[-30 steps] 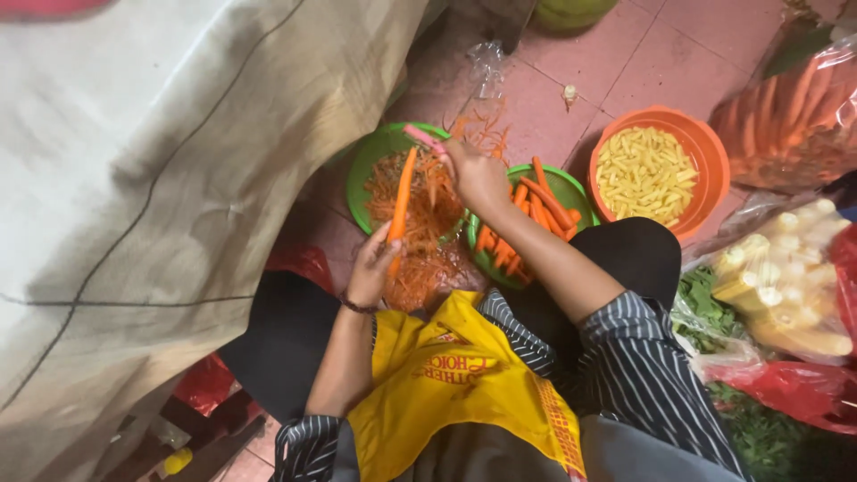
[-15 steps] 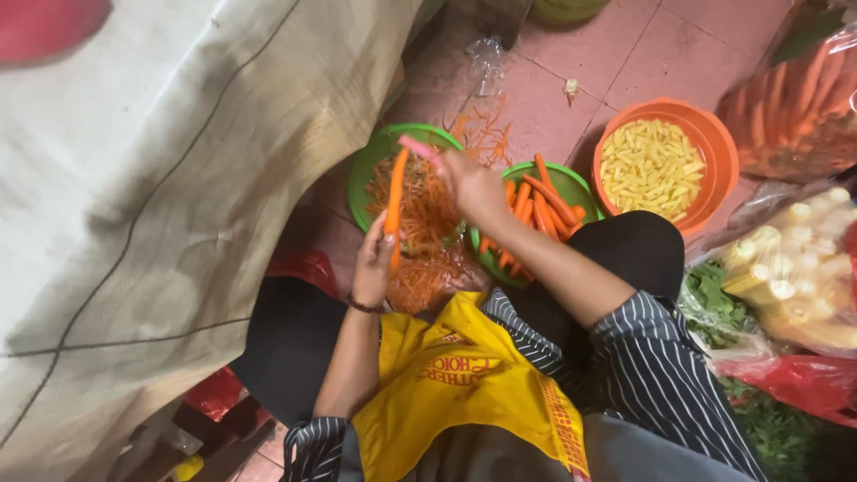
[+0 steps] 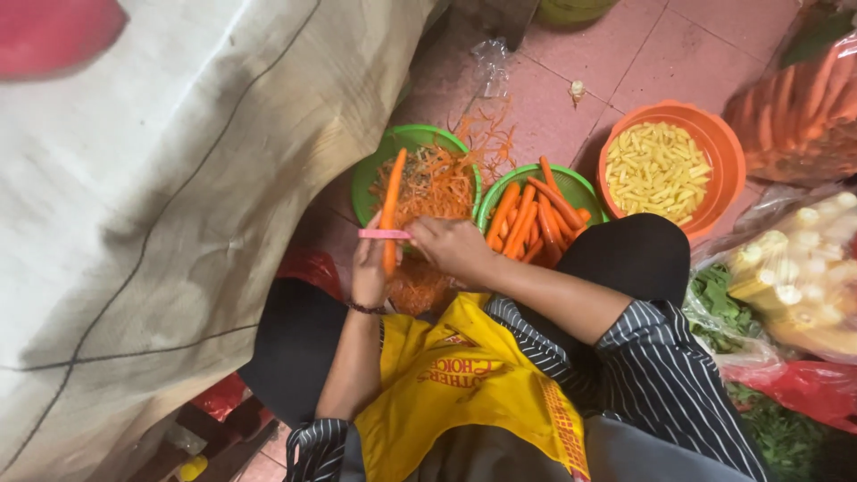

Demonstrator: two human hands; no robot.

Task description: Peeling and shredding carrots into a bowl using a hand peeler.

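Gripping a long carrot (image 3: pixel 393 210) upright near frame centre, my left hand (image 3: pixel 368 272) is clenching its lower end while my right hand (image 3: pixel 451 245) is grasping a pink peeler (image 3: pixel 382 234) across it, above the green basket (image 3: pixel 370 174) of peelings.

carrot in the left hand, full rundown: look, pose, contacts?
The carrot is long, slim and bright orange with a smooth, already pared look. It points away from the person, tip over the green basket of orange peelings, lower end in the grip of the left hand. The right hand lays a pink peeler across it just above that grip. Its lower end is hidden by the fingers.
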